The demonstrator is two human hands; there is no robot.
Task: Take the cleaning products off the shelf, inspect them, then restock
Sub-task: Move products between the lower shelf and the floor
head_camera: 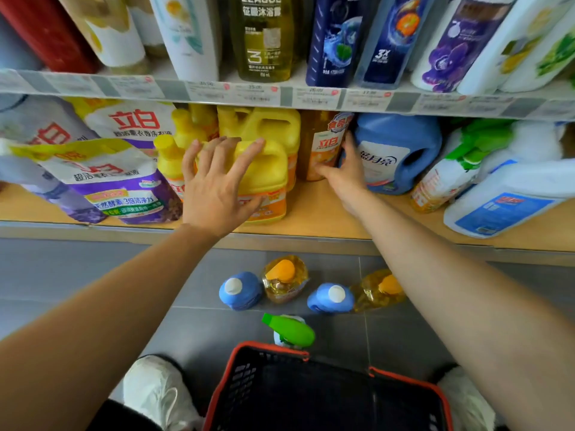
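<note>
Yellow jug (264, 172), orange-labelled, standing mid-frame on wooden shelf (323, 213).
Resting left hand (214, 191) on its top, fingers spreading wide and straight; curling right hand (347, 174) round amber bottle (323, 141) just right of it, thumb in front, fingers tucking against blue jug (395, 150).

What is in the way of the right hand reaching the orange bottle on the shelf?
Nothing visible. The right hand holds the clear orange plastic bottle, thumb on its front, fingers in the gap beside the big blue plastic jug. The yellow plastic jug stands close on its other side, under the left hand.
</note>
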